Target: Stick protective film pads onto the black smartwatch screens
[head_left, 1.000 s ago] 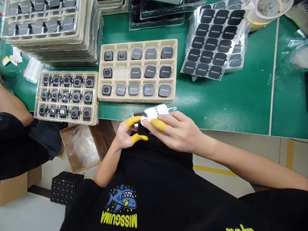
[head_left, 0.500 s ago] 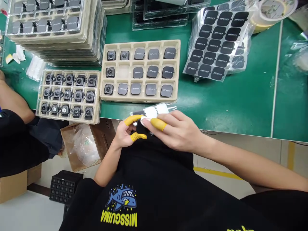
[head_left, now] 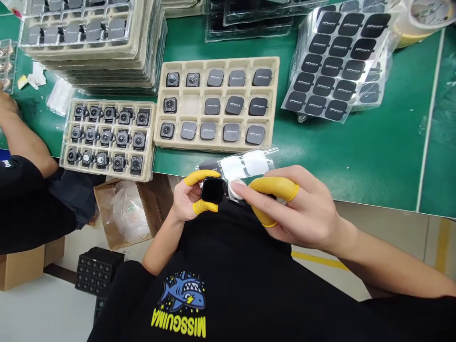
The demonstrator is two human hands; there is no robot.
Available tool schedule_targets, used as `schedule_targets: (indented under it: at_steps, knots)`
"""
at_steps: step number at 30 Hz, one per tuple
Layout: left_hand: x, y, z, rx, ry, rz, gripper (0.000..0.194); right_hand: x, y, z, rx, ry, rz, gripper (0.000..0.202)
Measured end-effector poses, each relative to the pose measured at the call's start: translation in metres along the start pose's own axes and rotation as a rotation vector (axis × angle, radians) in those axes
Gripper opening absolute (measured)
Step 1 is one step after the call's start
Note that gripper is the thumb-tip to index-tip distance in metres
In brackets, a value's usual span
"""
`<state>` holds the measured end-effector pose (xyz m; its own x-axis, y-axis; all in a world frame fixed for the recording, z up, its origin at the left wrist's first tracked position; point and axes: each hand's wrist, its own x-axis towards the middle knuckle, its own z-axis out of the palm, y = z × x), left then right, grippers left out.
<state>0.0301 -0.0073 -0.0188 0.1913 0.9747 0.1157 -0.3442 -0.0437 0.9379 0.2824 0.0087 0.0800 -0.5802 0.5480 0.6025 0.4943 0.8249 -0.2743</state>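
My left hand (head_left: pixel 188 197), with yellow finger cots, grips a smartwatch (head_left: pixel 213 190) by its edges. The black screen faces up, and no strap shows. Just right of the watch, my right hand (head_left: pixel 285 204) has a small white pad (head_left: pixel 235 190) at a fingertip; whether it is held or worn is hard to see. Yellow cots cover two of its other fingers, which are curled. A clear sheet with white squares (head_left: pixel 231 168) and a dark sticker lies at the table edge behind both hands.
A beige tray (head_left: pixel 217 146) holds watches and dark square labelled pieces, with one bare pocket. Left of it is a tray of watches (head_left: pixel 107 135), below tall stacked trays (head_left: pixel 142 61). Sticker sheets (head_left: pixel 329 71) and tape rolls (head_left: pixel 429 19) lie right. Another person's arm (head_left: pixel 28 135) is at far left.
My right hand has moved right, off the watch, taking the white pad with it. The watch has tilted so its screen shows fully. My left hand keeps its hold.
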Motion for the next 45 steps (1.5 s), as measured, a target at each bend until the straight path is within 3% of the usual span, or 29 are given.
schedule_targets:
  at_steps: [7, 12, 15, 18, 21, 24, 26, 29, 32, 35, 39, 41, 43, 45]
  knots:
    - [0.0, 0.001, -0.001, 0.063, -0.04, 0.067, 0.076, 0.003, -0.002, 0.001, 0.054, -0.076, -0.146, 0.034]
    - [-0.001, -0.002, -0.005, 0.216, -0.166, 0.094, 0.067, 0.011, -0.002, 0.004, 0.027, -0.219, -0.281, 0.026]
    - [0.001, -0.005, -0.006, 0.315, -0.229, 0.146, 0.065, 0.016, -0.001, 0.008, -0.037, -0.235, -0.318, 0.027]
    - [0.001, -0.006, -0.007, 0.295, -0.161, 0.163, 0.072, 0.015, 0.003, 0.008, -0.167, -0.217, -0.299, 0.029]
    - [-0.002, -0.006, -0.01, 0.195, -0.058, 0.115, 0.073, -0.002, 0.018, 0.001, -0.301, -0.243, -0.202, 0.034]
    - [-0.006, -0.004, -0.017, 0.167, -0.067, 0.091, 0.073, -0.037, 0.051, -0.01, -0.377, -0.169, -0.012, 0.038]
    - [-0.006, -0.003, -0.02, 0.162, -0.097, 0.079, 0.073, -0.066, 0.081, -0.016, -0.458, -0.098, 0.238, 0.039]
    - [-0.004, -0.003, -0.021, 0.124, -0.108, 0.058, 0.076, -0.107, 0.127, -0.02, -0.581, -0.093, 0.701, 0.035]
    - [-0.002, -0.002, -0.017, 0.08, -0.103, 0.041, 0.077, -0.136, 0.157, -0.018, -0.573, -0.074, 0.914, 0.03]
    - [-0.003, 0.0, -0.012, 0.015, -0.107, -0.008, 0.077, -0.151, 0.17, -0.012, -0.534, -0.054, 0.979, 0.02]
    - [-0.004, 0.002, -0.009, -0.001, -0.103, -0.017, 0.078, -0.15, 0.168, -0.011, -0.468, -0.183, 0.994, 0.011]
    - [-0.004, 0.003, -0.009, 0.02, -0.113, -0.002, 0.077, -0.138, 0.156, -0.017, -0.478, -0.197, 0.93, 0.015]
    - [-0.001, 0.004, -0.009, 0.079, -0.143, 0.024, 0.076, -0.113, 0.132, -0.028, -0.497, -0.098, 0.838, 0.025]
    - [0.005, 0.007, -0.009, 0.178, -0.219, 0.068, 0.075, -0.077, 0.101, -0.036, -0.372, 0.021, 0.745, 0.034]
